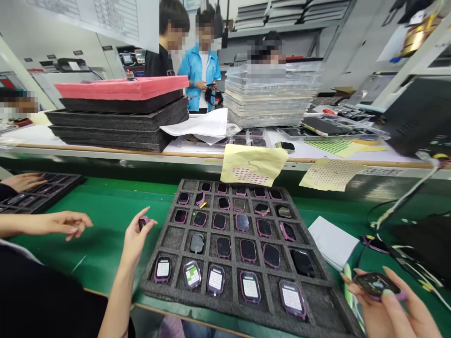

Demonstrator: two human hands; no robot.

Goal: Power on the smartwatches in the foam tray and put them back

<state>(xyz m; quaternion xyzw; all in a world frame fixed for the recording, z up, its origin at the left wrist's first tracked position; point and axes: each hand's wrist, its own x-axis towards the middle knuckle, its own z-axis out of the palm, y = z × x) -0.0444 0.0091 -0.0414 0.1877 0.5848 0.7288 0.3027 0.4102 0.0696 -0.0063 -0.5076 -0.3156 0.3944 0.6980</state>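
Observation:
My left hand (136, 234), raised over the green mat left of the foam tray, pinches a small purple-cased smartwatch (143, 222) between thumb and fingers; it is seen nearly edge-on. At the lower right, my right hand (398, 305) grips another smartwatch (377, 284), purple-cased, its dark round-cornered face turned up with faint light marks on it. Between my hands lies the black foam tray (225, 307) with rows of compartments. Several watches sit in it, most with dark screens. Along the near row the watches (215, 279) show lit white screens, one partly green.
On my left, a co-worker's hand (68, 224) reaches over the mat; another hand (24, 180) rests at a second tray (52, 197). White paper (333, 241) and cables (405, 197) lie right. Stacked foam trays (116, 124) and clear plastic trays (271, 96) stand on the shelf.

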